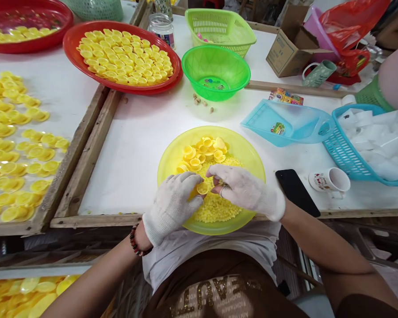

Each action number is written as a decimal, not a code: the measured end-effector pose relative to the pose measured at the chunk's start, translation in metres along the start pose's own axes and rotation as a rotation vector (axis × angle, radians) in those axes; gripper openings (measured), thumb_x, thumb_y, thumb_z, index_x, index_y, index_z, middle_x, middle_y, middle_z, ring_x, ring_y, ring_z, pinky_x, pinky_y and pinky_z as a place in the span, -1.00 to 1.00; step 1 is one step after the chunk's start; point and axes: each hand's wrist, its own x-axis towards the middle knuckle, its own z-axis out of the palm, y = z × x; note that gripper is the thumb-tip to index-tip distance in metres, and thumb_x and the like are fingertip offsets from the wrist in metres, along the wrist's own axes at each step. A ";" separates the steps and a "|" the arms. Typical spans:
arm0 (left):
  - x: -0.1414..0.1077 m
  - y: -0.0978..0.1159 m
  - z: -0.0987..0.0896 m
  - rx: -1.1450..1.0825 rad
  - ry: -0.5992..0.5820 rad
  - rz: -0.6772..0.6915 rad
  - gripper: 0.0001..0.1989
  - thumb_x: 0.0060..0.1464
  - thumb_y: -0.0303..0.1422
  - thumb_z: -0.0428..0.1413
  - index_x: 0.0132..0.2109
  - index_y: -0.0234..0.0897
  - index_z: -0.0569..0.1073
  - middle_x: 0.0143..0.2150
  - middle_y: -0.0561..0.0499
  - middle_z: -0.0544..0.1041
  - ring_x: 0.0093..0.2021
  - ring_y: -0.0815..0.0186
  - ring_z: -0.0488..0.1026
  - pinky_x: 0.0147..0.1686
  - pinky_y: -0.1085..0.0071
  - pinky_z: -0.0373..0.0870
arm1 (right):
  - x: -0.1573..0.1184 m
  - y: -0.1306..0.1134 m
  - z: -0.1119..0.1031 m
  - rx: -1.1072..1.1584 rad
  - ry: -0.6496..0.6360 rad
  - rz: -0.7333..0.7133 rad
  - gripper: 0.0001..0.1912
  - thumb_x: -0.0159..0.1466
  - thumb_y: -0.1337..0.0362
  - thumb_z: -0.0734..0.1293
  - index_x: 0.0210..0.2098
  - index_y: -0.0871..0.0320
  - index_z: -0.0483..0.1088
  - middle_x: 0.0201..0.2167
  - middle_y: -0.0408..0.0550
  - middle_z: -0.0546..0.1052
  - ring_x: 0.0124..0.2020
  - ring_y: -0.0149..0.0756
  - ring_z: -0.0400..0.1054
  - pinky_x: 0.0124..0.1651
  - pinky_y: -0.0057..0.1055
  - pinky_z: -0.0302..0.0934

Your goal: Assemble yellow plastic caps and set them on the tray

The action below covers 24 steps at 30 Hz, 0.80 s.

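Over a yellow plate (167, 152) both my gloved hands meet. My left hand (174, 201) pinches a small yellow hat-shaped piece (202, 189) between thumb and fingertips, its round opening facing up. Beside it my right hand (242, 187) is closed, with some small yellow bits (221, 182) showing at its curled fingers. Those fingertips are close to the held piece; whether they touch it I cannot tell. A heap of yellow granules (215, 213) lies on the plate under my hands. More yellow hat-shaped pieces (207, 148) are piled at its far side.
Red trays (177, 73) hold many similar yellow pieces, as does the left table. Beyond the plate stands a green bowl (216, 66). At right lie a blue scoop (285, 121), a black phone (296, 192), a mug (328, 180) and a blue basket (351, 159) of white pieces.
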 end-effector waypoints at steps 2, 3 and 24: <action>-0.003 -0.004 0.003 -0.056 0.086 0.036 -0.70 0.17 -0.39 0.18 0.05 -0.30 0.43 0.01 -0.09 0.55 -0.01 0.07 0.51 0.00 0.11 0.46 | -0.007 0.006 -0.002 -0.085 -0.064 0.061 -0.72 0.28 0.50 0.25 -0.03 0.19 0.35 -0.14 -0.02 0.53 -0.17 -0.28 0.40 -0.02 -0.31 0.26; -0.004 -0.006 0.004 -0.088 0.120 0.050 -0.70 0.19 -0.38 0.17 0.06 -0.29 0.42 0.02 -0.08 0.55 0.00 0.09 0.52 0.00 0.14 0.47 | -0.010 0.008 -0.002 -0.148 -0.126 0.091 -0.75 0.28 0.50 0.24 -0.06 0.20 0.37 -0.16 0.01 0.53 -0.17 -0.27 0.40 -0.04 -0.30 0.26; -0.026 -0.151 -0.131 0.076 0.582 -0.510 -0.75 0.11 -0.23 0.19 -0.14 -0.31 0.49 -0.23 -0.04 0.51 -0.30 0.28 0.39 -0.24 0.33 0.32 | 0.008 0.032 0.004 -0.710 -0.192 0.249 -0.70 0.39 0.14 0.21 0.01 0.17 0.36 -0.08 0.14 0.47 -0.21 -0.11 0.45 -0.14 -0.20 0.29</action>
